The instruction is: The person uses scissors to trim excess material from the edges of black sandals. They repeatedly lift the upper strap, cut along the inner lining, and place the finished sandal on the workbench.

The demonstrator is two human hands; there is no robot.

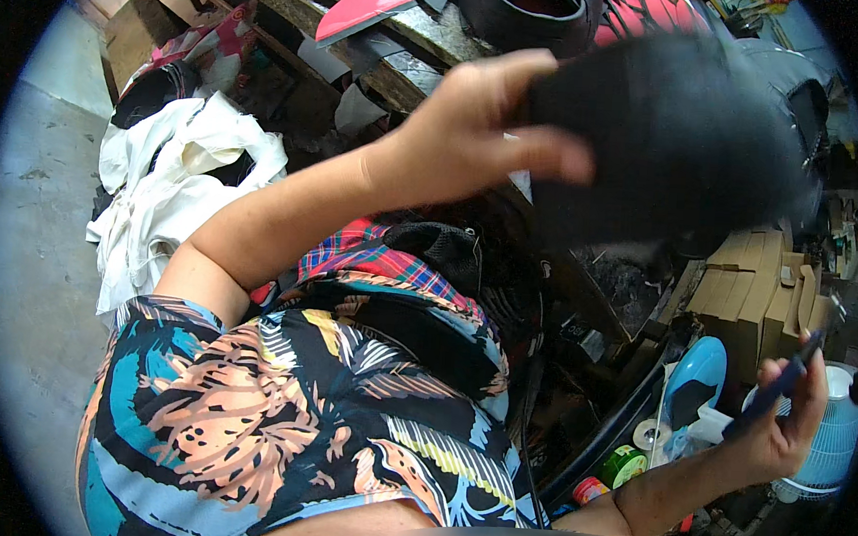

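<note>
My left hand (pixel 492 124) is raised in front of me, thumb on the near face of a broad black sheet-like piece (pixel 673 136). That piece is smeared by motion and looks like leather or fabric, though its exact kind cannot be told. Out at the lower right, my right hand (pixel 788 428) is closed around a slim dark blue tool (pixel 773 389) with a thin, blurred tip pointing upward. The tool's kind is not clear. A gap separates the tool from the black piece.
On the workbench (pixel 401 80) lie a red cut piece (pixel 368 9) and a rounded black item (pixel 528 14). Cardboard boxes (pixel 737 287), a light blue plastic basket (pixel 826 440) and a green roll (pixel 623 467) stand at right. White cloth (pixel 185 155) is heaped at left.
</note>
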